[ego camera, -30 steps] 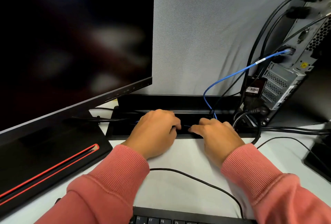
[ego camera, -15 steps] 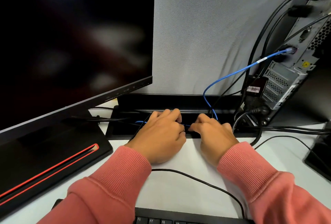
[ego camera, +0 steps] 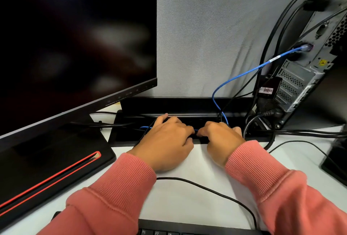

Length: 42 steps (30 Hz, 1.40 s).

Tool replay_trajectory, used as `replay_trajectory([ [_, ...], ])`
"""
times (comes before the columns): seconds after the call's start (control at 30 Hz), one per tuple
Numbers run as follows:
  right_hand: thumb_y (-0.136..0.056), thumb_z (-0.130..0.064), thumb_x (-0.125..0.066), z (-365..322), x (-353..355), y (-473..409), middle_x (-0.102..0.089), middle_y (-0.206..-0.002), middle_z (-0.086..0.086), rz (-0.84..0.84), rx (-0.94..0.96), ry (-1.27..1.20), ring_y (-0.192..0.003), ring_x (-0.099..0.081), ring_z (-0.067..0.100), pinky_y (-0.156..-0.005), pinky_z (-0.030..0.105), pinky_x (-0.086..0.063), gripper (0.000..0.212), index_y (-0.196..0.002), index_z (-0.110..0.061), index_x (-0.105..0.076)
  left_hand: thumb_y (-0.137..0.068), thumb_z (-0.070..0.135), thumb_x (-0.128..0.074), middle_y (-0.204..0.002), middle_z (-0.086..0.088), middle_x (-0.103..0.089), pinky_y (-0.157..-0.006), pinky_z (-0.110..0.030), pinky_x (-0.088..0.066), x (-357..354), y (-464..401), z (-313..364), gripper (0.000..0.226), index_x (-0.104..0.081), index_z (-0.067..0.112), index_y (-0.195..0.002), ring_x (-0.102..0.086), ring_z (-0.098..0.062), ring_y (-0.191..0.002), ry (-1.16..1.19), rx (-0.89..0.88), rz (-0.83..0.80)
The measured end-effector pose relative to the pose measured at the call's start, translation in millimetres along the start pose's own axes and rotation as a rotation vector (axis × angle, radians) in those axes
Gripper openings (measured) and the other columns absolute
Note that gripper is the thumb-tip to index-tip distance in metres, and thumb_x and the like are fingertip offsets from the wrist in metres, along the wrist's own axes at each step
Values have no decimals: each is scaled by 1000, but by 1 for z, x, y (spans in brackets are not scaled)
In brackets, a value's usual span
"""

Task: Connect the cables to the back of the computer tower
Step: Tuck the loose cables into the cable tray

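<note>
1. Head view: your left hand [ego camera: 165,140] lies palm down at the centre of the frame, over the black cable tray [ego camera: 127,133] at the back edge of the white desk [ego camera: 187,193]. Its fingers are curled and pressed together around a blue cable [ego camera: 242,74].
2. Your right hand [ego camera: 219,137] sits just beside it, at 3 o'clock from the left. Its fingertips pinch the same blue cable, and a short stretch of cable shows between the two hands.
3. From your right hand the blue cable climbs toward 1 o'clock, and its end sits at the back of the computer tower [ego camera: 300,82], which stands at 2 o'clock from your hands.
4. Several black cables [ego camera: 276,28] also run to the back of the tower.
5. The dark monitor [ego camera: 75,37] fills the frame from 9 to 11 o'clock.
6. A keyboard [ego camera: 187,230] shows at 6 o'clock, with a thin black wire [ego camera: 206,189] crossing the desk between your pink sleeves [ego camera: 112,197].
</note>
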State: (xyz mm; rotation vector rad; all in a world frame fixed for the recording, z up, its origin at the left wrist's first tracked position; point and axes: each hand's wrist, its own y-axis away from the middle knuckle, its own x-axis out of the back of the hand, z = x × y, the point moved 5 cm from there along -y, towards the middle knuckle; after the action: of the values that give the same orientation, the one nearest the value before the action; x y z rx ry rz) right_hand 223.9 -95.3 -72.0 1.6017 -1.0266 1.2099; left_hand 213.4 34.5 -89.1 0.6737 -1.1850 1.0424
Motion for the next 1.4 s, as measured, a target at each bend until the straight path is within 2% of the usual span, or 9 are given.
replay_trajectory([
  [0.27,-87,-1,-43,0,9,12,-37,-106,-8,195,41,41,-92,-47,21,-80,37,-36,53,-124,-35,-60,-102,34,-43,-113,16,-64,-125,-35,-10,14,2,2,27,-65,33,-117,-49,-8,-119,-21,-17,131],
  [0.4,-88,-2,-42,1,4,8,-38,-104,-7,124,16,67,-113,-47,22,-87,39,-35,52,-124,-35,-60,-101,39,-42,-106,15,-61,-126,-40,-10,8,1,1,29,-66,33,-116,-48,-8,-121,-43,-12,67],
  [0.53,-90,-2,-41,-3,3,9,-41,-108,-6,104,21,106,-114,-43,22,-96,43,-36,54,-130,-33,-58,-102,41,-41,-101,16,-59,-126,-43,-8,3,1,-2,29,-65,33,-116,-45,-6,-122,-37,-7,37],
  [0.77,-89,-4,-45,0,7,29,-45,-125,-8,195,159,71,-115,-52,20,-94,40,-40,61,-140,-38,-49,-101,33,-46,-113,19,-64,-117,-34,-27,16,6,7,27,-61,37,-124,-53,-6,-112,-2,-99,208],
  [0.87,-76,5,-49,14,14,47,-54,-117,-6,343,233,-71,-101,-61,22,-87,40,-51,62,-126,-29,-63,-100,26,-53,-111,19,-63,-99,-28,-37,22,13,17,27,-63,34,-123,-54,-7,-104,1,-183,300],
  [1.0,-72,12,-55,54,29,85,-56,-101,-8,598,163,-167,-86,-59,20,-73,35,-52,45,-100,-21,-68,-97,16,-52,-121,15,-60,-94,-31,-43,22,19,36,31,-63,28,-124,-58,-10,-108,-41,-306,324],
  [1.2,-73,8,-66,105,15,122,-56,-117,-4,630,-143,-126,-112,-54,27,-94,46,-49,43,-100,-25,-70,-89,19,-52,-162,-1,-36,-103,-42,-46,-3,2,74,59,-43,30,-146,-48,-24,-138,-217,-435,132],
  [1.33,-88,-12,-64,121,17,138,-33,-156,1,533,-317,-33,-146,-22,27,-116,48,-26,46,-128,-35,-60,-97,9,-49,-172,1,-11,-116,-41,-30,-13,-10,93,75,-21,38,-161,-26,-26,-152,-330,-459,-5],
  [1.4,-94,-22,-58,132,16,140,-17,-165,3,456,-416,-23,-153,-6,28,-121,48,-16,48,-138,-39,-49,-100,9,-46,-168,1,-21,-113,-40,-31,-9,-15,98,73,-18,38,-161,-32,-26,-146,-380,-464,26],
])
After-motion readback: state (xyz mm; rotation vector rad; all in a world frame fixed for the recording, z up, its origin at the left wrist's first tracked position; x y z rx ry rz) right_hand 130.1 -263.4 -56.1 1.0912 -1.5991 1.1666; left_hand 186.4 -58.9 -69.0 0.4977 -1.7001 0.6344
